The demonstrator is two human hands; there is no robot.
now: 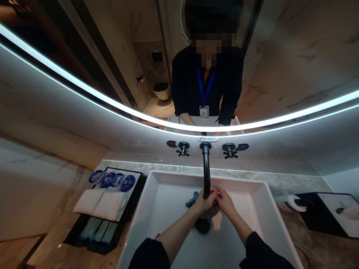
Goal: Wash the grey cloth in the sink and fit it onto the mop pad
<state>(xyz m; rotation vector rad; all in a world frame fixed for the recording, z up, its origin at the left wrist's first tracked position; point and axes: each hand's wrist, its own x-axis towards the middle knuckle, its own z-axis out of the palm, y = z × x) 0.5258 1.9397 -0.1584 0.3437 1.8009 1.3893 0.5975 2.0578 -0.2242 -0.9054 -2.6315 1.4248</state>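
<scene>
Both hands are together inside the white sink (273, 209), just below the spout of the black faucet (206, 168). My left hand (206, 201) is closed, and a crumpled blue-green cloth (192, 200) sticks out on its left side. My right hand (224, 201) meets it, with its fingers pinched together at the same bundle; a small bluish bit shows between the fingertips. The spout covers part of my left hand. Whether water runs cannot be made out. Beneath the hands lies the dark round drain (203, 226).
Two cross-shaped tap handles, left (183, 148) and right (230, 150), flank the spout. A black tray (129, 201) with white towels (100, 203) and several blue-labelled round items stands left. At right are a white cylinder (290, 203) and a black box (319, 213). A lit mirror (207, 129) hangs above.
</scene>
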